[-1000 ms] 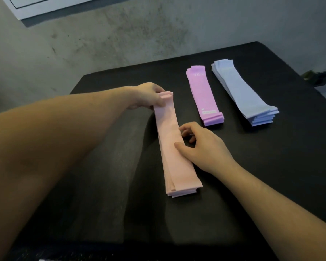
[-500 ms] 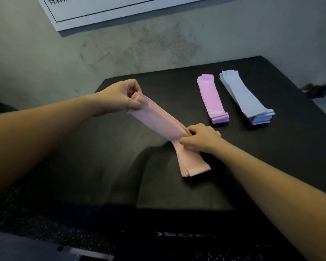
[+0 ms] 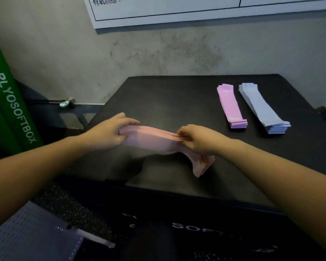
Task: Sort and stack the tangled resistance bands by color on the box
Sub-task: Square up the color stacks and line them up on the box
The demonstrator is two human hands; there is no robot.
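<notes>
1. Both hands hold the pink bands (image 3: 151, 138), one grip at each end region of the bundle.
2. Left hand (image 3: 111, 132): fingers curled over the top of the left end, thumb underneath; grip pinching the bundle's end.
3. Right hand (image 3: 198, 140): fingers and thumb bunched around the bundle partway along; grip pinching it, layers gathered at the fingertips.
4. Span between the two grips runs roughly level, lifted off the box (image 3: 167, 95), with its flat face turned toward the camera and edges of several layers visible along the top.
5. Beyond the right grip the free end hangs down, bent and fanned; its tip is at or just above the box top, contact cannot be told.
6. Shadow of the bundle lies on the box beneath the span.
7. Purple stack (image 3: 231, 106) lies flat on the far right part of the box, well apart from both hands; pale print at its far and near ends, unreadable.
8. Blue stack (image 3: 262, 108) lies just beside the purple one on its right, not touching; layers stepped at the near end.
9. Box front shows partial white lettering.
10. Green box (image 3: 6, 102) marked "PLYOSOFTBOX" stands at left; a white wall sign (image 3: 196, 10) hangs above.
</notes>
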